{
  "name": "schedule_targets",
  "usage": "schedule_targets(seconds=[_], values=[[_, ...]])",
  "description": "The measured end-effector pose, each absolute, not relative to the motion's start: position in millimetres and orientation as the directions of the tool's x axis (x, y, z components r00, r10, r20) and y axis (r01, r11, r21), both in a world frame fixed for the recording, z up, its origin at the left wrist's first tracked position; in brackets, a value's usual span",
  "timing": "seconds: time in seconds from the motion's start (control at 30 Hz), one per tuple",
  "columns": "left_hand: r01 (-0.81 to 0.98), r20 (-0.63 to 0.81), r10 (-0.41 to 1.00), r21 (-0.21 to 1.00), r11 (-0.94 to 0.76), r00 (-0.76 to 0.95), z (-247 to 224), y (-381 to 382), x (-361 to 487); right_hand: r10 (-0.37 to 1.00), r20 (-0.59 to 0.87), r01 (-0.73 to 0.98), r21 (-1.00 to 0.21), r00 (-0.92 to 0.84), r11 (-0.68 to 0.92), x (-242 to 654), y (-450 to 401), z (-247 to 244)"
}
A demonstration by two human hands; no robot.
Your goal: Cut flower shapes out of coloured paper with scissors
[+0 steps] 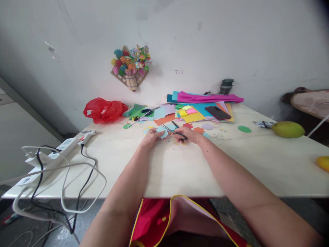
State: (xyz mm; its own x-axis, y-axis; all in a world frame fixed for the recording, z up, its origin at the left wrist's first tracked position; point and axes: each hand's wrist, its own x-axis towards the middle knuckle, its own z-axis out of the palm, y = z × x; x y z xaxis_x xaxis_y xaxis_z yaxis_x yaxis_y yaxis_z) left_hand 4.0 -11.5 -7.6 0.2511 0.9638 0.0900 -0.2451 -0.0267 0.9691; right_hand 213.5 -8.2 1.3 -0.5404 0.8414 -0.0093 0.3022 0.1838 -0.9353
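Note:
My left hand (152, 137) pinches a light blue paper flower (162, 133) with a scalloped edge, above the middle of the table. My right hand (187, 133) grips a pair of scissors (181, 136) by the dark handles. The scissors' blades point left toward the blue paper and look parted; whether they touch it I cannot tell. Close behind the hands lie a red paper flower (188, 126), an orange paper flower (198, 130) and a lilac paper circle (207, 126). Small paper scraps are scattered around them.
Coloured paper sheets (194, 116) and a phone (218, 113) lie toward the wall. A red plastic bag (104, 110) and a second pair of scissors (150, 110) are at the back left. Power strips (58, 156) with loose cables occupy the left edge. A green mango (288, 129) sits right.

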Motion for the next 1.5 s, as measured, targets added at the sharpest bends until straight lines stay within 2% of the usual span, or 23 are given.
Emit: schedule_targets(seconds=[0.4,0.8,1.07,1.5], values=[[-0.341,0.083,0.961,0.94,0.012,0.263,-3.9,-13.9,3.0,0.854,-0.054,0.315,-0.94,-0.517,0.131,211.9,-15.9,11.1],[-0.318,0.1,0.939,0.948,0.011,0.33,-7.8,-9.9,1.0,0.843,-0.044,0.329,-0.931,-0.537,0.161,211.1,-15.3,9.8],[-0.324,0.097,0.945,0.946,0.011,0.314,-7.6,-10.8,2.3,0.835,-0.014,0.346,-0.914,-0.549,0.212,212.5,-10.9,3.4],[-0.323,0.09,0.948,0.946,0.014,0.306,-7.7,-10.5,2.2,0.836,-0.03,0.301,-0.939,-0.549,0.164,208.3,-14.5,5.4]])
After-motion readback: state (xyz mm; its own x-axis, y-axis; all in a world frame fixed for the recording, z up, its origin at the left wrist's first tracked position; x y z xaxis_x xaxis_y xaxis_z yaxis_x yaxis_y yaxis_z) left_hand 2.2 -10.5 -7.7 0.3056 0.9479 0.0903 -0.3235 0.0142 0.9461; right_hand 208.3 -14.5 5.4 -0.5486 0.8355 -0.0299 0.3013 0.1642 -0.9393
